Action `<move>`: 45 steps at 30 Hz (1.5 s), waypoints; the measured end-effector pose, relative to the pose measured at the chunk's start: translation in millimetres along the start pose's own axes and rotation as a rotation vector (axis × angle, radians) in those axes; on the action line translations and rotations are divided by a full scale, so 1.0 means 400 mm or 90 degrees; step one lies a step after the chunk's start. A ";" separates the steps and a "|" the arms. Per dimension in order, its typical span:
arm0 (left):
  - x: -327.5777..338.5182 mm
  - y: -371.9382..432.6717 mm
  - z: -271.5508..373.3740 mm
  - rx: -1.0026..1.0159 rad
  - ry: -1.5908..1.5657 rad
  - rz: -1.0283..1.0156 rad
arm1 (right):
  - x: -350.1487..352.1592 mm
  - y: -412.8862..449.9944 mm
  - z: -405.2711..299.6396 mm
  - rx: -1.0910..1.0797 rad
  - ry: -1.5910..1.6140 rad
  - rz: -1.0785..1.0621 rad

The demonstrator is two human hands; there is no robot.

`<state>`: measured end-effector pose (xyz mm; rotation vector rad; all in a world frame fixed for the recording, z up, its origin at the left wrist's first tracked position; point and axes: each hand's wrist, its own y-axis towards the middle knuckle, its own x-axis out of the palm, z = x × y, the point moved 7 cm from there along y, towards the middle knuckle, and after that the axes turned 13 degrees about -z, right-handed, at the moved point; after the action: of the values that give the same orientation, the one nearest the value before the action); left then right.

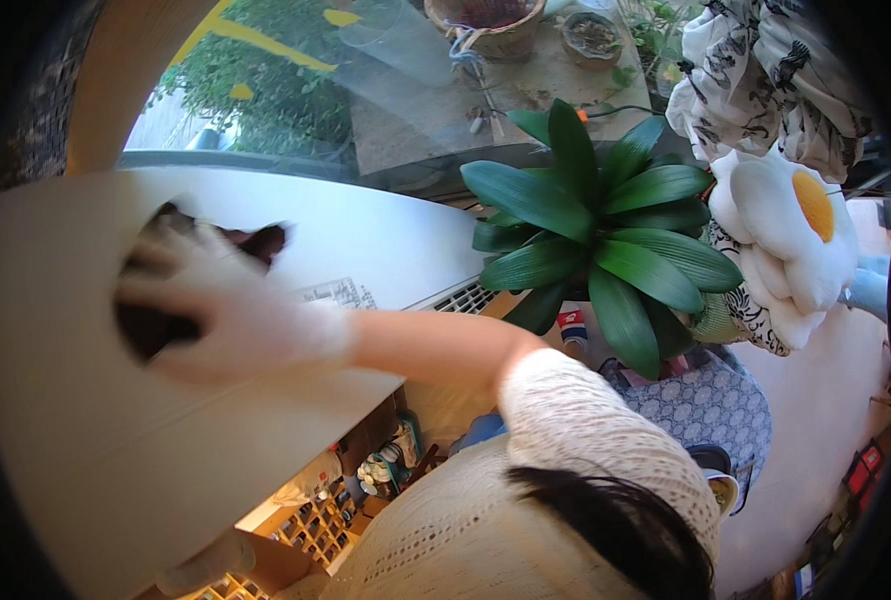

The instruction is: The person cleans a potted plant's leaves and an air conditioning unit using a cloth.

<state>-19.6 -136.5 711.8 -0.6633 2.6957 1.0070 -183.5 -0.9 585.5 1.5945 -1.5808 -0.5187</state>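
Observation:
My right hand (224, 304), in a pale, thin glove and blurred by motion, is closed around a dark brown object (152, 326). Parts of this object show on both sides of the fingers; blur hides what it is. The hand is over a large white surface (115, 420). Near the wrist, a patch of grey printed marks (340, 292) lies on that surface. At the bottom left edge is my left hand (205, 562), also in a pale glove; its fingers cannot be made out, nor whether it holds anything.
A broad-leaved green plant (603, 225) stands right of the white surface, beside a white and yellow plush flower (783, 232). Behind are a window with yellow tape (273, 46) and a wicker basket (490, 34). A patterned blue-grey cloth (700, 405) and a wooden lattice rack (314, 529) lie lower.

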 end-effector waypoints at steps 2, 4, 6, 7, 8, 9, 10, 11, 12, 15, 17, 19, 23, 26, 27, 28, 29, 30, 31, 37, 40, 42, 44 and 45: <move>0.004 -0.009 -0.008 -0.005 0.002 -0.003 | 0.027 0.074 0.005 0.048 0.003 0.008; -0.002 -0.011 -0.009 -0.006 0.014 -0.006 | 0.005 0.054 0.081 0.081 0.081 0.012; -0.009 -0.007 -0.006 -0.003 0.024 -0.014 | -0.021 -0.016 0.223 0.148 0.165 0.117; -0.012 -0.010 -0.012 -0.001 0.028 -0.019 | -0.043 -0.062 0.289 0.155 0.074 0.133; -0.016 -0.009 -0.016 0.001 0.030 -0.018 | -0.073 -0.105 0.352 0.163 -0.022 0.154; -0.015 -0.012 -0.013 0.001 0.031 -0.018 | -0.089 -0.190 0.454 0.253 -0.008 0.176; -0.019 -0.014 -0.018 0.005 0.032 -0.024 | -0.106 -0.296 0.567 0.354 0.118 0.165; -0.023 -0.017 -0.019 0.007 0.036 -0.028 | -0.138 -0.397 0.636 0.441 0.066 0.179; -0.024 -0.012 -0.015 0.011 0.035 -0.020 | -0.167 -0.506 0.730 0.496 0.121 0.193; -0.024 -0.009 -0.007 0.015 0.037 -0.021 | -0.241 -0.756 0.846 0.731 -0.009 0.248; -0.024 -0.016 -0.007 0.019 0.037 -0.026 | -0.258 -0.916 0.871 0.863 0.048 0.237; -0.019 0.001 0.003 0.029 0.029 -0.009 | -0.274 -1.122 0.887 0.935 0.050 0.353; -0.012 -0.021 0.005 0.031 0.034 -0.020 | -0.202 -1.014 0.675 0.923 0.120 0.408; -0.016 -0.018 0.003 0.037 0.040 -0.022 | -0.114 -0.636 0.406 0.744 0.024 0.207; -0.022 -0.006 0.010 0.042 0.039 -0.016 | -0.077 -0.531 0.340 0.634 0.065 0.162; -0.021 0.003 0.014 0.044 0.035 -0.009 | -0.062 -0.404 0.245 0.454 0.071 0.159; -0.021 0.013 0.021 0.046 0.033 -0.004 | -0.038 -0.296 0.157 0.314 0.068 0.099; -0.023 0.019 0.027 0.047 0.033 -0.003 | -0.021 -0.181 0.027 0.191 0.066 0.043; -0.023 0.029 0.037 0.051 0.032 0.001 | 0.000 -0.099 -0.076 0.053 0.024 0.003; -0.027 0.087 0.076 0.084 0.045 0.007 | 0.062 0.055 -0.098 0.030 -0.041 -0.033; -0.006 -0.012 -0.017 0.104 0.004 -0.010 | -0.037 -0.096 0.254 0.097 0.050 0.131; 0.026 -0.098 -0.179 -0.002 -0.060 -0.070 | -0.107 -0.342 0.549 0.331 0.083 0.214; 0.021 -0.034 -0.129 0.010 -0.309 -0.060 | -0.182 -0.622 0.720 0.666 0.091 0.231; 0.015 0.005 -0.099 0.019 -0.427 -0.054 | -0.205 -0.732 0.743 0.731 0.090 0.202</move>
<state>-26.6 -163.2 741.0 -0.3421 2.0739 0.9503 -239.9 -32.3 165.2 1.9951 -2.0981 0.8186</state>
